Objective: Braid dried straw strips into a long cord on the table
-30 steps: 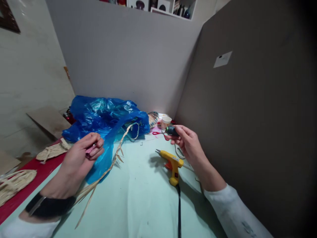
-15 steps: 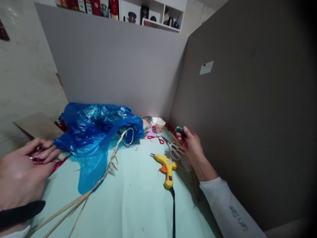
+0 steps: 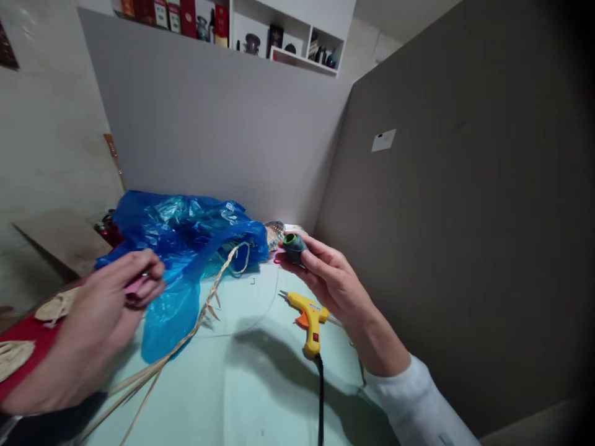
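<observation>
My right hand (image 3: 332, 282) grips a dark thread spool (image 3: 295, 249) with a green hollow core, holding it tilted above the table. A thin pale thread (image 3: 269, 308) curves down below it and runs left over the table. My left hand (image 3: 109, 313), partly blurred, is closed around a small pink object (image 3: 135, 285); the fingers hide most of it, so its kind is unclear. Under and right of the left hand lies a braided straw strand (image 3: 207, 310) with loose ends. Left of my right hand, a yellow glue gun (image 3: 309, 316) rests on the table.
A crumpled blue plastic bag (image 3: 186, 229) covers the back left of the pale green table (image 3: 260, 396). A black cord (image 3: 320, 396) trails from the glue gun to the front. Grey panels (image 3: 223, 124) stand behind and at right. Red cloth (image 3: 28, 334) with woven pieces lies left.
My right hand has brought the spool left and nearer, now in front of the cup and scissors. My left hand has moved right and up, away from the bag's left end.
</observation>
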The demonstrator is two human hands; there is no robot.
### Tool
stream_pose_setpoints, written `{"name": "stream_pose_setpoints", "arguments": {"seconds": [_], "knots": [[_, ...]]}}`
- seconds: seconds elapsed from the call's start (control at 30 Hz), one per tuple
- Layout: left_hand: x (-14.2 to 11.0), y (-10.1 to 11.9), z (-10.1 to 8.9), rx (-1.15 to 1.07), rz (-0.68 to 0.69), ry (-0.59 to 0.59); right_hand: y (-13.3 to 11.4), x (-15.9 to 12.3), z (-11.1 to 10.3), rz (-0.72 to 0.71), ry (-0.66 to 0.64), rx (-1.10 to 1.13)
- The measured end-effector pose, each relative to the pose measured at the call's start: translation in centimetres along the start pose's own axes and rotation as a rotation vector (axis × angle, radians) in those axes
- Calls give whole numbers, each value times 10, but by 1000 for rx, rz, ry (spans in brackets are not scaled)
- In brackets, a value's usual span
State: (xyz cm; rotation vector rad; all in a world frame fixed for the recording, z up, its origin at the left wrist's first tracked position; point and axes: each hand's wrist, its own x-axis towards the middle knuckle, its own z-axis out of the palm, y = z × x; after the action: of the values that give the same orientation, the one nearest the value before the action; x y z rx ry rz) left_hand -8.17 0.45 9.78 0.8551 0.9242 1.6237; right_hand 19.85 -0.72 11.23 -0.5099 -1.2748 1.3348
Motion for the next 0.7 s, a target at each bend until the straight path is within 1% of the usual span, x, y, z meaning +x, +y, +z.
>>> {"name": "stream_pose_setpoints", "arguments": {"seconds": [0.03,0.1,0.23,0.37,0.43,0.5,0.57,0.7], "knots": [[-8,-2,10,23,14,-54,-2,-1,10,11,-46,-5],[-21,-8,21,47,-12,-149,-5,-1,26,43,-117,-40],[-31,-20,27,115,-105,-304,0,5,49,99,-229,-179],[-36,-28,29,84,-227,-489,12,13,59,55,-221,-393],[-37,-29,29,36,-271,-556,16,16,61,56,-216,-380],[-37,-29,28,1,-311,-580,19,19,60,75,-203,-307],[-37,-28,26,13,-329,-564,20,21,59,80,-175,-245],[-32,-30,22,94,-300,-510,22,25,51,58,-99,-242]]}}
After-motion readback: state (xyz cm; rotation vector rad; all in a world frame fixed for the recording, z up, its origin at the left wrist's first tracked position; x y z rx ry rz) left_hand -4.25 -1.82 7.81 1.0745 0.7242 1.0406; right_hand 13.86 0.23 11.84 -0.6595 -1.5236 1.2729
